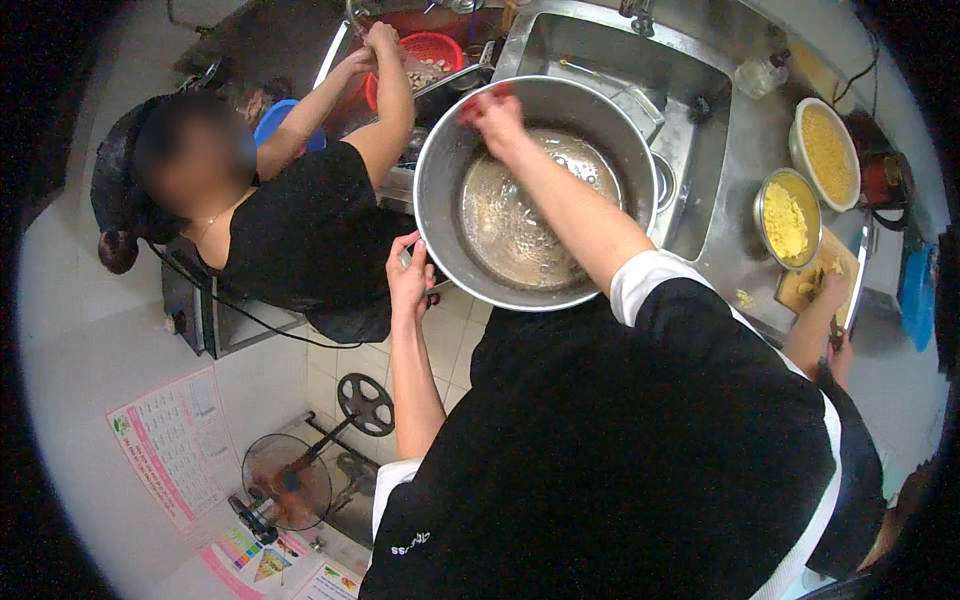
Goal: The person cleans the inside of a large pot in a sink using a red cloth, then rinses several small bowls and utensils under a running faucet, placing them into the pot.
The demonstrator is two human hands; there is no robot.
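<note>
A large, deep metal pot (pixel 632 150) tilts toward me at the sink's near left edge, with a little water on its bottom. My left hand (pixel 408 272) is closed at the pot's left side, fingers curled by the rim; the handle there is mostly hidden. Inside the pot, my right hand (pixel 497 122) presses a red scrubbing pad (pixel 487 101) to the far left part of the inner wall. Motion blurs this hand and the pad, so the pad's exact kind is hard to make out.
Behind the pot lies a steel sink (pixel 690 75). A co-worker (pixel 300 235) at left reaches toward a red basket (pixel 432 47). At right stand a bowl of yellow pieces (pixel 785 222) and a white bowl (pixel 826 155); another person's hands (pixel 822 296) work at a cutting board (pixel 843 262).
</note>
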